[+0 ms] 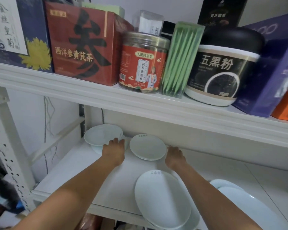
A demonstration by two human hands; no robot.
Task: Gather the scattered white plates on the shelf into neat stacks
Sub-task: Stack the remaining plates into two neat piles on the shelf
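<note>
Two hands reach deep on the shelf (60, 173): my left hand (114, 149) touches the back-left plates (100, 136), fingers hidden; right hand (174, 155) beside the middle stack (147, 146), grip unclear. Front stack (163, 198) is cut off.

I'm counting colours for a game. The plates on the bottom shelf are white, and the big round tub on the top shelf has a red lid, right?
Nearly. The tub has a black lid, not red; the head view shows it. The plates are white.
</note>
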